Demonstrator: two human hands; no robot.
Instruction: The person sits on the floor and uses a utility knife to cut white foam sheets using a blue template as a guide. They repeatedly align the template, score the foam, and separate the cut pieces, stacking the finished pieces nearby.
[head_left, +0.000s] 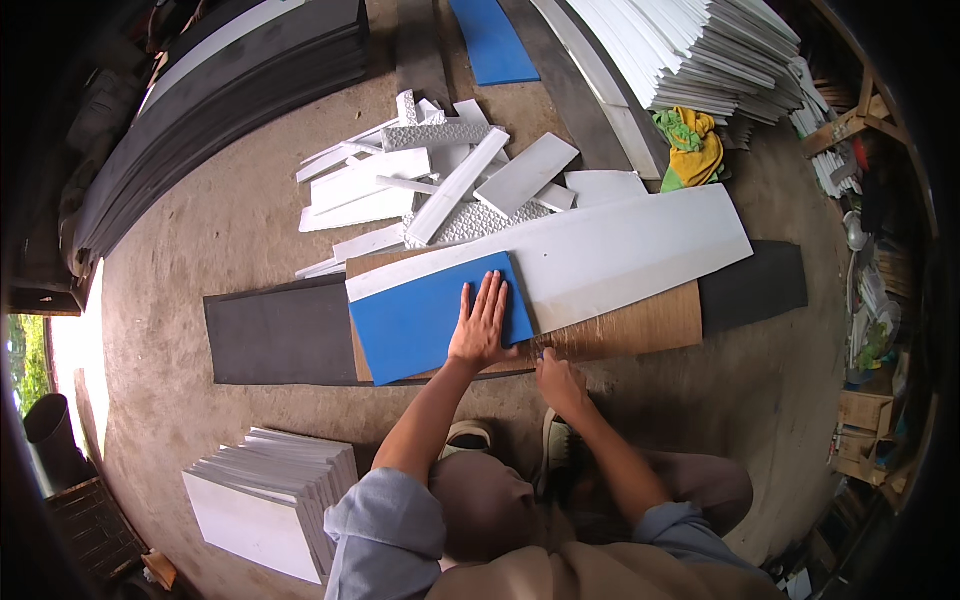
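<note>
I see the left hand (480, 328) flat at mid-frame, fingers (491, 297) toward the top, thumb (508, 353) out rightward; the right hand (561, 383) curls just lower right. Bare forearms (424, 420) slant up from below.

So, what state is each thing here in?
Left hand: open, flat on blue sheet
Right hand: curled; anything held unclear
Blue sheet: flat, overlapping white sheet
White sheet: flat, partly covered
Brown board: scratched, partly covered
Dark sheet: partly covered
White offcuts: loosely heaped
Lower-left white stack: slightly uneven
Green-yellow cloth: crumpled
</note>
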